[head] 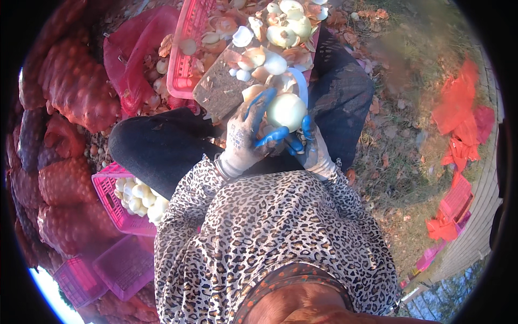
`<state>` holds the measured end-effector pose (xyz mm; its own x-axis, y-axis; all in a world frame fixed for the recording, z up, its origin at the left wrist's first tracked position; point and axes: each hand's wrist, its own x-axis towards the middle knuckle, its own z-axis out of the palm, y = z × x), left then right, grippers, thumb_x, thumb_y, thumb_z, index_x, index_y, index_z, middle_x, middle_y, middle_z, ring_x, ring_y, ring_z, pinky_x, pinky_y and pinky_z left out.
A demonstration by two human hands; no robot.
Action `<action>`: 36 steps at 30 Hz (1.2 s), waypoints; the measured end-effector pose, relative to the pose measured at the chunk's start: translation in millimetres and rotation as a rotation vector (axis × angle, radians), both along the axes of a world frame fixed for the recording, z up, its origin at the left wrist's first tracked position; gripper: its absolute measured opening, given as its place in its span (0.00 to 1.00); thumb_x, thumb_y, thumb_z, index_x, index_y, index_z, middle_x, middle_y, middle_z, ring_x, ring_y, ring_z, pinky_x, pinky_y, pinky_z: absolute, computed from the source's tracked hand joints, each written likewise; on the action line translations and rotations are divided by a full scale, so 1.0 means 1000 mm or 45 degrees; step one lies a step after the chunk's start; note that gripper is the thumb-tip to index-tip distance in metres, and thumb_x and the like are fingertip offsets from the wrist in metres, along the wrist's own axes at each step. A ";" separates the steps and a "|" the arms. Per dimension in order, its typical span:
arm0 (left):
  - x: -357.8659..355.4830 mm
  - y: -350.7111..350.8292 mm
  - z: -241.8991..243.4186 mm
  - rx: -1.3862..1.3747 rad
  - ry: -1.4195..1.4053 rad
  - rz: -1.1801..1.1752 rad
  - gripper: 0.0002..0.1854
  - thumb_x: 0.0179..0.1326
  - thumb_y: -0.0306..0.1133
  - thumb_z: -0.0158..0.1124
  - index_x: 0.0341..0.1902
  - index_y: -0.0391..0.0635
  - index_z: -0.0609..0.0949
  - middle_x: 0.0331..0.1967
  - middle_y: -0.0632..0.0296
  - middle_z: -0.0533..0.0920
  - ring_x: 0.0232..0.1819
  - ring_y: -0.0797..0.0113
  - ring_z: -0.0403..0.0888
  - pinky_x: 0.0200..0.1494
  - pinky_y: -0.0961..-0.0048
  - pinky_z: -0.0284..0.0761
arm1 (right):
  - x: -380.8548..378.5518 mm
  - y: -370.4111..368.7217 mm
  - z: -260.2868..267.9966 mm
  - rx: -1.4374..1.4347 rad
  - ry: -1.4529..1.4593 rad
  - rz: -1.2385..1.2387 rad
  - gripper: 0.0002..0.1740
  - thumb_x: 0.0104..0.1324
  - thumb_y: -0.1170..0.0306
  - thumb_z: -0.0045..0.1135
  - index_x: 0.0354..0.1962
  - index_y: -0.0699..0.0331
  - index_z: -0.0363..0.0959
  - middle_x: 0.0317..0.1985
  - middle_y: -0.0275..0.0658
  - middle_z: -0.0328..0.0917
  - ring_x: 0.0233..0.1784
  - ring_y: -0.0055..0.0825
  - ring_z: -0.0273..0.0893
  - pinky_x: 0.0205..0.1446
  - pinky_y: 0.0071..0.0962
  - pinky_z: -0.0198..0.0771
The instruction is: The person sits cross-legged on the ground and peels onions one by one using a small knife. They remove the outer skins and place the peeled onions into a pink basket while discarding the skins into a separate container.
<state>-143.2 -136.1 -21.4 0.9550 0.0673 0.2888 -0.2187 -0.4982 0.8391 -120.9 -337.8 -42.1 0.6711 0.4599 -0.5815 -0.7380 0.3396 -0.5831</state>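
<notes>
My left hand [247,131], in a white knit glove with blue-coated fingers, holds a peeled onion [286,112] from its left and near sides. My right hand [313,148], gloved alike, is curled close under the onion's right side. Something small and dark shows between its fingers, but I cannot tell what it is. Behind the onion curves a pale blue band [300,83], partly hidden. A dirty wooden board [220,81] lies beyond my hands, bearing loose onion skins [253,56], white onion pieces and several peeled onions [282,36].
A pink plastic crate [175,77] stands left of the board. By my left knee, another pink crate [104,184] holds peeled onions [139,196]. Red mesh sacks [77,85] are stacked along the left. Empty-looking crates [125,265] sit lower left. Red mesh bags [457,105] lie on the grass at right.
</notes>
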 end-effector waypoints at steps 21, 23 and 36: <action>0.001 0.014 -0.007 0.274 0.122 -0.153 0.48 0.55 0.53 0.75 0.72 0.37 0.68 0.61 0.43 0.79 0.60 0.44 0.81 0.62 0.56 0.76 | 0.012 0.008 -0.016 0.031 -0.316 -0.032 0.35 0.66 0.53 0.69 0.62 0.62 0.66 0.40 0.32 0.78 0.31 0.17 0.76 0.30 0.15 0.72; -0.001 0.013 -0.007 0.378 0.031 -0.141 0.47 0.56 0.53 0.75 0.72 0.36 0.68 0.59 0.43 0.80 0.58 0.45 0.83 0.60 0.56 0.77 | 0.017 0.003 -0.017 -0.137 -0.259 0.010 0.32 0.65 0.59 0.72 0.59 0.65 0.68 0.39 0.32 0.80 0.30 0.16 0.78 0.28 0.14 0.73; -0.007 0.008 -0.015 0.419 0.133 -0.184 0.44 0.48 0.32 0.74 0.71 0.35 0.68 0.59 0.44 0.81 0.50 0.48 0.86 0.52 0.60 0.82 | 0.006 0.004 -0.012 -0.363 -0.628 -0.027 0.42 0.55 0.63 0.81 0.63 0.68 0.69 0.55 0.33 0.77 0.53 0.17 0.74 0.57 0.21 0.74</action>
<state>-149.9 -127.9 -36.7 0.9734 -0.1504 0.1731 -0.2280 -0.7151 0.6608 -114.6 -333.5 -54.5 0.9021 0.3138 -0.2961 -0.3498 0.1300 -0.9278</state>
